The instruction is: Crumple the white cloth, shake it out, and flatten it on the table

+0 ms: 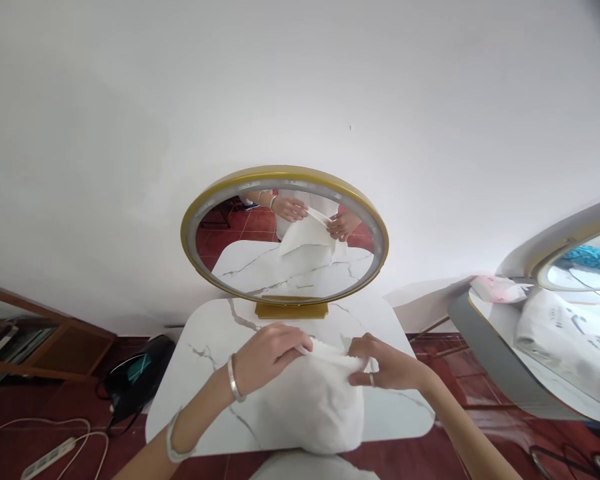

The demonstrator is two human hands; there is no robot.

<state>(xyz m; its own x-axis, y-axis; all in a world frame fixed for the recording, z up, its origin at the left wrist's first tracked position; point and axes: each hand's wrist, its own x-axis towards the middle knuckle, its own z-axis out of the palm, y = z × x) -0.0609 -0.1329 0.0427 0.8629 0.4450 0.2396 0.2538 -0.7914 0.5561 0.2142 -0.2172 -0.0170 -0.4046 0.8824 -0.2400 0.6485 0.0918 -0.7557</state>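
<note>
A soft white cloth, perhaps a bag, hangs bunched at the front of the marble-patterned table. My left hand pinches its upper edge on the left, with a silver bangle and a pale bracelet on that arm. On the opposite side, my right hand has thumb and fingers closed on the same edge. The edge runs between both hands, slightly raised. A round gold-framed mirror on the table reflects both hands and the cloth. Whether anything is inside the cloth cannot be seen.
A second table at the right bears a white cloth bag, a plastic packet and another mirror. On the red floor at left are a black bag and a power strip. A wooden cabinet stands far left.
</note>
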